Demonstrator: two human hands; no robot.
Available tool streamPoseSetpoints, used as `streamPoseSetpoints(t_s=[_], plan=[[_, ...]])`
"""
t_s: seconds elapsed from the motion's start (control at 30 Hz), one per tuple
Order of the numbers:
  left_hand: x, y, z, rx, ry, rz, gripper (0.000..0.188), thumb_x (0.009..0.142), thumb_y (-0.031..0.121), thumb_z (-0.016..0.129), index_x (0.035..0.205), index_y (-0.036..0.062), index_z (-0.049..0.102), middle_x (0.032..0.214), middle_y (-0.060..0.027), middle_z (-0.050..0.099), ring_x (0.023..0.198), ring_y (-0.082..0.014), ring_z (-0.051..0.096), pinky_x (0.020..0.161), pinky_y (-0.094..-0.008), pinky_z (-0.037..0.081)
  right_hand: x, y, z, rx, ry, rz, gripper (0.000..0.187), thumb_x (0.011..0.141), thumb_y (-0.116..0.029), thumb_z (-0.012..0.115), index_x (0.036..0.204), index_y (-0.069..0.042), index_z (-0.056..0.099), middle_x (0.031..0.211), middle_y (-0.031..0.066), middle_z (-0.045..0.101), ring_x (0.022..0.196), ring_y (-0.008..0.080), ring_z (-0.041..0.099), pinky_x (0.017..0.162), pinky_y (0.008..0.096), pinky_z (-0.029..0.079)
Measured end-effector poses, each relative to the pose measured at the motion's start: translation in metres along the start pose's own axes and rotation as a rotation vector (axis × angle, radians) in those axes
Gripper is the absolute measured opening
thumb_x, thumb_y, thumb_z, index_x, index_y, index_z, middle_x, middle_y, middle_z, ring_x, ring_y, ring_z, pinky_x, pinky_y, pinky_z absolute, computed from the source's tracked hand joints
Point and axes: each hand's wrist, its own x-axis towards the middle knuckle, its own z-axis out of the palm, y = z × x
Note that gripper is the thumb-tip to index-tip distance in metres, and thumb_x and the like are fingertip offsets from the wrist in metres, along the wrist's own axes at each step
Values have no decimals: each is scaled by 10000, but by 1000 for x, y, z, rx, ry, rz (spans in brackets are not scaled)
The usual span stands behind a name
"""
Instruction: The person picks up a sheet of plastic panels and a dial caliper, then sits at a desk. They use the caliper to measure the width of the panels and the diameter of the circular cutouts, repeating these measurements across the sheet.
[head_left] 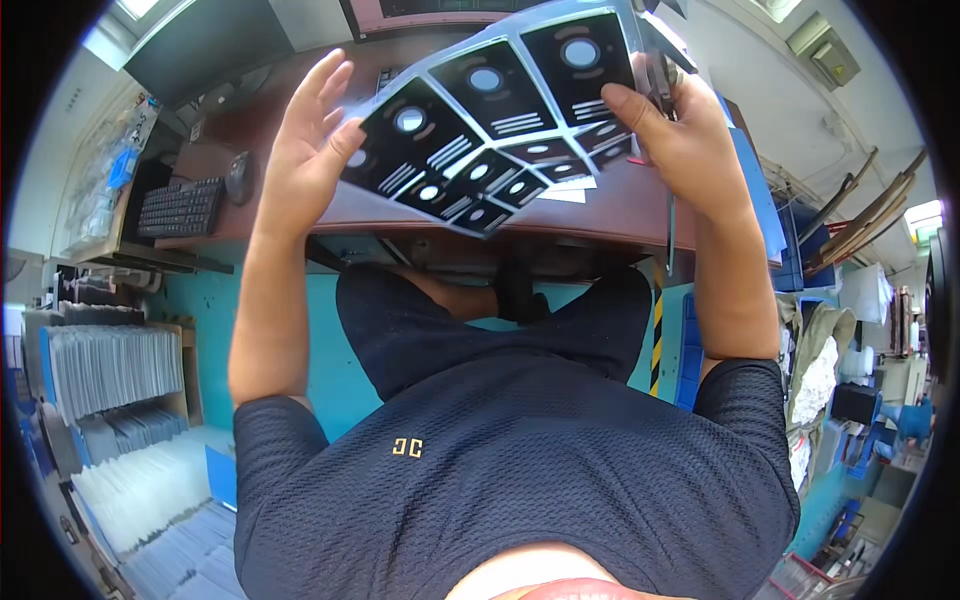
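Observation:
A clear film sheet (470,150) printed with black panels, pale circles and white bars is held up, tilted, over the desk. My right hand (690,140) grips its right edge, thumb on the front face and fingers mostly hidden behind. My left hand (305,150) is raised at the sheet's left edge with its fingers stretched out and apart. The left thumb is at the edge; whether it touches the film I cannot tell. Beneath the sheet, a small piece of white paper (568,190) shows on the brown desk (620,212).
A black keyboard (180,207) and a mouse (238,177) lie on the desk's left side, below a dark monitor (210,50). Racks of upright sheets (115,365) stand at the left. Blue bins (790,245) and long curved strips (880,205) are at the right.

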Motion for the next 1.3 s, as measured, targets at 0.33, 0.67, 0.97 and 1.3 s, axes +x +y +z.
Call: streamPoseSetpoints(t_s=[0.33, 0.67, 0.97, 1.3], plan=[[-41, -22, 72, 97, 275, -152, 675, 887, 118, 688, 1482, 59, 374, 1424, -199, 479, 1352, -306, 447, 1011, -410, 440, 7, -4, 5, -34, 259, 150, 206, 921, -157, 687, 1032, -4, 608, 721, 26, 598, 554, 91, 588, 517, 227, 454], [-30, -31, 128, -965, 110, -228, 980, 812, 228, 825, 1546, 99, 189, 1445, -135, 439, 1332, -259, 431, 1082, -412, 381, -3, -43, 9, 108, 231, 178, 199, 917, -175, 728, 979, -13, 630, 667, 1, 587, 511, 48, 543, 466, 188, 376], [-23, 4, 104, -1262, -99, -203, 394, 956, 125, 657, 1326, 70, 535, 1253, -94, 646, 1131, -218, 633, 977, -399, 507, 4, 0, 4, 351, 233, 305, 370, 911, -212, 728, 1173, 3, 579, 661, 85, 663, 409, 54, 424, 401, 189, 311], [-8, 26, 133, -1061, 81, -334, 273, 988, 167, 631, 1231, 46, 595, 1111, -56, 678, 1011, -140, 648, 875, -320, 540, -25, 14, 55, 362, -86, 228, 314, 926, -260, 736, 1073, -4, 632, 913, 16, 644, 826, 80, 561, 754, 257, 475]])
